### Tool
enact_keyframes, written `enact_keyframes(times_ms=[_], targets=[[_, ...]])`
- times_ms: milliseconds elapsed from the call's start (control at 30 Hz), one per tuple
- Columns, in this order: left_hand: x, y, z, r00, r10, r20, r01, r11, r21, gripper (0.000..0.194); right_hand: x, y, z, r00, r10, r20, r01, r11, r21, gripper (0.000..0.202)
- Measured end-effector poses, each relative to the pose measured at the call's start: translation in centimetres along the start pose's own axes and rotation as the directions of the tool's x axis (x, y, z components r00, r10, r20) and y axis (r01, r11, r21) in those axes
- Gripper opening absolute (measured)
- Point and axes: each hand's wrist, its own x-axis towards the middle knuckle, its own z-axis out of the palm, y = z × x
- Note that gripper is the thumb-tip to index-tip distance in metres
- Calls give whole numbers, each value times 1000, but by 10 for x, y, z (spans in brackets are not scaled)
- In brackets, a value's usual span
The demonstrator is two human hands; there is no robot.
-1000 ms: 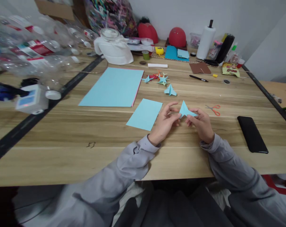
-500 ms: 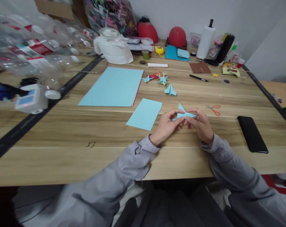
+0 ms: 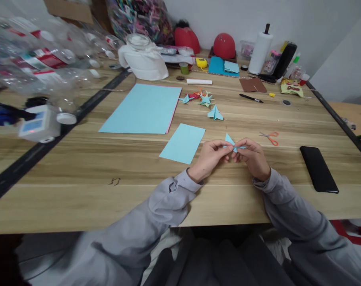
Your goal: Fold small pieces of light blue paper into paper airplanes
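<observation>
Between my two hands is a small folded piece of light blue paper [image 3: 229, 138], one pointed tip sticking up above the fingers. My left hand [image 3: 212, 157] pinches its left part between thumb and fingers. On the other side my right hand [image 3: 252, 155] is closed on its right part; fingers hide much of the folds. Just left of my hands lies a flat light blue sheet [image 3: 183, 143]. Beyond them a folded blue paper plane [image 3: 215, 113] rests on the table, with several colourful folded paper pieces [image 3: 204, 99] behind it.
A stack of large blue sheets [image 3: 141, 109] lies left of centre. Orange-handled scissors [image 3: 270, 138] and a black phone [image 3: 319, 169] lie to the right, a black pen [image 3: 251, 98] farther back. Plastic bottles [image 3: 49, 59] and a white device [image 3: 40, 124] crowd the left side.
The folded paper has tilted and its pointed tip shows lower, with less of the paper visible between my fingers. My hands have shifted only slightly; the other things stay put.
</observation>
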Motion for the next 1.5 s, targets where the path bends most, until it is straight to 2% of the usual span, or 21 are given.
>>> enact_keyframes(times_ms=[133,267,400,667,833,1000,1100,1200,1333,1500], targets=[[1,-1,-1,998,43,-39,-41,997,61,28,0,-1,1,1000,-10,14,10,1000,-8,25],[2,0,-1,999,27,-41,-26,999,19,27,0,0,2,999,-44,17,44,998,-37,23],[2,-1,-1,997,42,-65,-37,996,83,29,1,1,1,998,-53,18,53,998,-33,22],[1,1,0,998,44,-43,-41,996,76,30,0,0,1,992,-121,27,123,984,-125,24],[1,-2,-1,994,60,-89,-50,993,109,32,-1,0,0,995,-87,57,91,992,-85,29],[3,-3,-3,976,146,-162,-121,981,154,24,0,1,1,999,-46,6,47,992,-115,40],[3,-2,-3,976,147,-162,-125,982,140,23,1,0,3,999,-50,1,50,984,-173,44],[2,-2,-2,976,139,-170,-118,985,129,21,0,0,4,996,-84,-36,75,977,-202,45],[3,-5,-2,950,212,-230,-164,964,211,14,0,2,6,993,-91,-76,71,968,-241,43],[3,-5,-1,937,259,-232,-194,943,269,11,-1,0,8,992,-77,-97,54,973,-225,45]])
